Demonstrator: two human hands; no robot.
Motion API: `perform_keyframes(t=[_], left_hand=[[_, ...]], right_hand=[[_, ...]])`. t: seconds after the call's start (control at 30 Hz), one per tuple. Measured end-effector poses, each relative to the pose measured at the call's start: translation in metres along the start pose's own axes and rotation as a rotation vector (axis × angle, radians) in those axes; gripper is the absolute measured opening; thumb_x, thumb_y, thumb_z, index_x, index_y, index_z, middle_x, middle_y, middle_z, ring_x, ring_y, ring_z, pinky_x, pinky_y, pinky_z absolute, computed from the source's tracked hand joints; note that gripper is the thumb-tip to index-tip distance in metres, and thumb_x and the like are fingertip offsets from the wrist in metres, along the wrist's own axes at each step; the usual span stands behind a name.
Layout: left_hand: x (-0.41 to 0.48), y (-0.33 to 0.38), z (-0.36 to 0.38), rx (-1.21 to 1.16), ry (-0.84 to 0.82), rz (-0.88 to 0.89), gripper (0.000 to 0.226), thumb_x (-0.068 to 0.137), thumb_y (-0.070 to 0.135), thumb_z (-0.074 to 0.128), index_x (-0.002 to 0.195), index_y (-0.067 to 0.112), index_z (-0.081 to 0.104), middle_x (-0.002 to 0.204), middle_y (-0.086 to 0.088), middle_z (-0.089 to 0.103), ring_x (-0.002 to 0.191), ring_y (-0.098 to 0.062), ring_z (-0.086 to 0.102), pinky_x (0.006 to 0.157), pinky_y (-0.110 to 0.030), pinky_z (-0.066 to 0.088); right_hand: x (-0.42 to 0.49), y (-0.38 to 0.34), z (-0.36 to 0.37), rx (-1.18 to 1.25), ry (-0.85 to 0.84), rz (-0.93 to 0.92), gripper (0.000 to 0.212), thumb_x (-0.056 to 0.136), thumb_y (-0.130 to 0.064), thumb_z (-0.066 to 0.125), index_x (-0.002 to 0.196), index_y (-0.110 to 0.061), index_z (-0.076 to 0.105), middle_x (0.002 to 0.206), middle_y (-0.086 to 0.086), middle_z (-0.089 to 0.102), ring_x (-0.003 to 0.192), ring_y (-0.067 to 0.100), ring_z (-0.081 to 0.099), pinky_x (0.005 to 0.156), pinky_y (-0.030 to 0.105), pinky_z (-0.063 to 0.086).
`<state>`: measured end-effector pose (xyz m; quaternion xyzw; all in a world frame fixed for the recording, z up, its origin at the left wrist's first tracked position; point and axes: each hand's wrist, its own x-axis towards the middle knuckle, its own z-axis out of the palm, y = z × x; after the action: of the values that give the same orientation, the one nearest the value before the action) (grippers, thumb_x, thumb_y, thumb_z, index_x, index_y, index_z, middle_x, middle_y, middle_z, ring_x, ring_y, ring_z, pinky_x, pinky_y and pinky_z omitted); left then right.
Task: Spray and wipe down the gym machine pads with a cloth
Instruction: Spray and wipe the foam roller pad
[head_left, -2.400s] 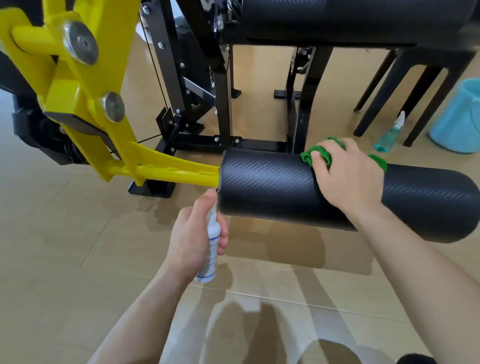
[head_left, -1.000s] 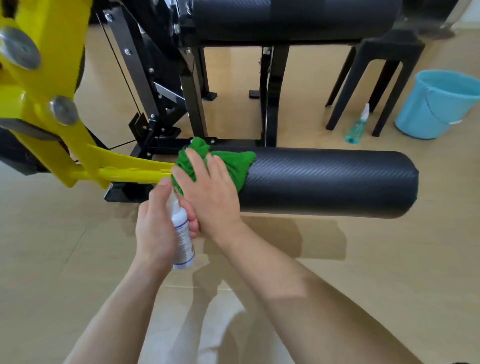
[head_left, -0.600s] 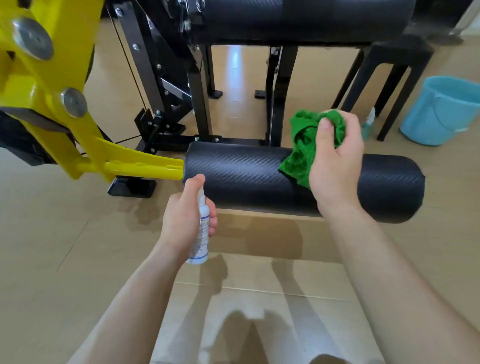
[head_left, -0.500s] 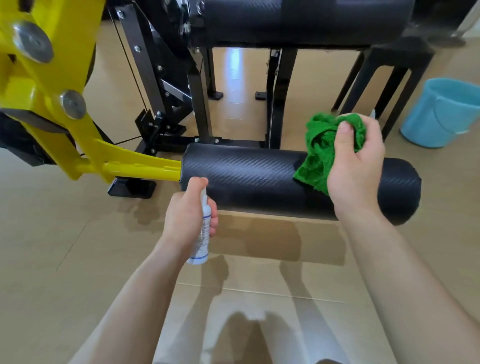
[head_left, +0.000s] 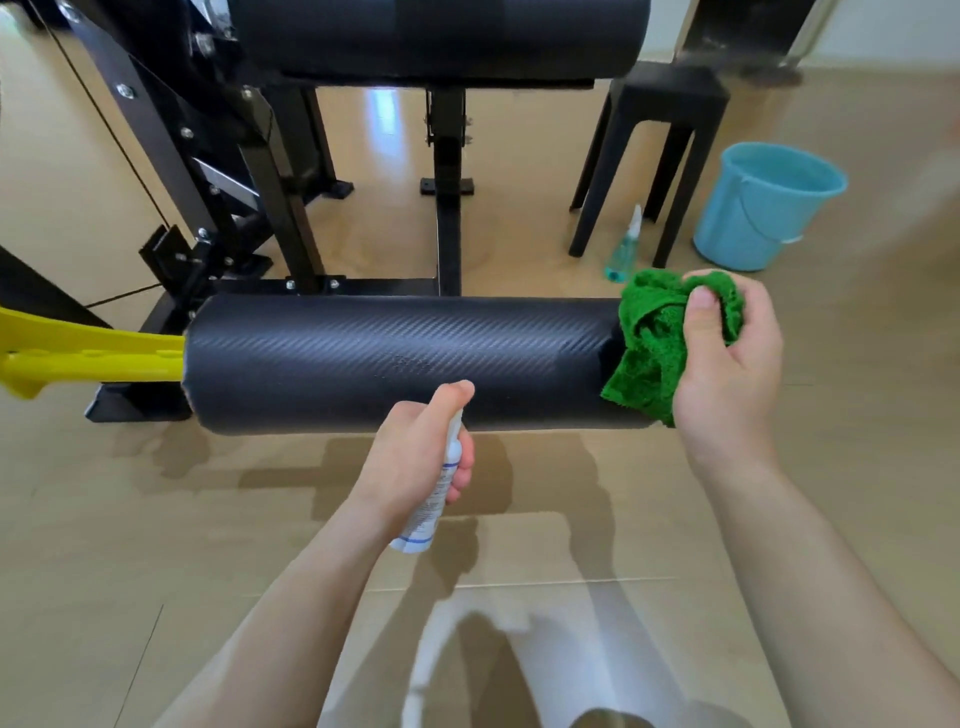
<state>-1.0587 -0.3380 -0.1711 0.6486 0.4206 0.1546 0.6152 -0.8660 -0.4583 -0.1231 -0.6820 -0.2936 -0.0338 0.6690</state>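
While the left hand (head_left: 410, 457) gripped the sprayer (head_left: 431, 514) aimed at the pad (head_left: 363, 358), the right hand (head_left: 727, 374) pinched the bunched cloth (head_left: 649, 353) at its end, seemingly clear of the spray.

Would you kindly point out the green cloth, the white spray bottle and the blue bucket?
green cloth (head_left: 647, 358): head view, hanging fold.
white spray bottle (head_left: 427, 519): head view, labelled body.
blue bucket (head_left: 748, 223): head view, outer wall.

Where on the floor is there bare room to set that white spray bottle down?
The widest bare floor lies on the person's side of the roller pad. Another patch sits between the centre post and the black stool. Crowded beside the stool: teal bottle, blue bucket.
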Motion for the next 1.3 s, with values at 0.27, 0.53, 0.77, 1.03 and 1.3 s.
perform_keyframes(t=[0.27,0.53,0.77,1.03,1.3], left_hand=[[0.005,0.020,0.065,0.034,-0.121,0.042,0.064,0.103,0.040,0.048,0.062,-0.009,0.047,0.051,-0.010,0.050,0.046,-0.021,0.044,0.051,-0.023,0.043],[-0.004,0.016,0.078,0.041,-0.253,0.045,0.068,0.098,0.056,0.050,0.060,0.001,0.054,0.051,-0.010,0.052,0.044,-0.020,0.047,0.055,-0.029,0.047],[-0.018,0.008,0.008,-0.037,-0.118,0.085,0.068,0.090,0.059,0.043,0.052,0.003,0.056,0.050,-0.017,0.052,0.044,-0.023,0.045,0.050,-0.023,0.043],[-0.018,-0.001,-0.088,-0.270,0.117,0.117,0.067,0.069,0.070,0.049,0.047,0.007,0.055,0.049,-0.018,0.047,0.044,-0.027,0.043,0.051,-0.032,0.039],[-0.024,-0.008,-0.136,-0.329,0.269,0.053,0.066,0.077,0.068,0.050,0.049,0.009,0.053,0.051,-0.015,0.049,0.046,-0.027,0.043,0.054,-0.033,0.038]], right_hand=[[0.023,0.007,-0.063,-0.045,0.149,0.012,0.010,0.106,-0.016,0.047,0.110,-0.015,0.056,0.093,-0.013,0.058,0.083,-0.006,0.056,0.075,0.014,0.046],[0.006,0.026,-0.050,-0.150,0.084,-0.065,0.020,0.103,-0.021,0.046,0.120,-0.021,0.057,0.110,-0.015,0.061,0.105,-0.001,0.057,0.091,0.023,0.046],[-0.058,0.082,0.033,-0.666,-0.115,-0.179,0.050,0.099,-0.033,0.043,0.149,-0.024,0.041,0.165,0.009,0.021,0.149,0.038,0.022,0.121,0.058,0.015],[-0.109,0.032,0.180,-0.737,-0.252,-0.583,0.043,0.090,-0.033,0.060,0.131,-0.022,0.065,0.151,0.013,0.048,0.137,0.044,0.043,0.119,0.055,0.023],[-0.061,0.077,0.082,-0.807,-0.085,-0.512,0.046,0.092,-0.034,0.058,0.134,-0.015,0.052,0.147,0.020,0.048,0.126,0.041,0.048,0.108,0.058,0.035]])
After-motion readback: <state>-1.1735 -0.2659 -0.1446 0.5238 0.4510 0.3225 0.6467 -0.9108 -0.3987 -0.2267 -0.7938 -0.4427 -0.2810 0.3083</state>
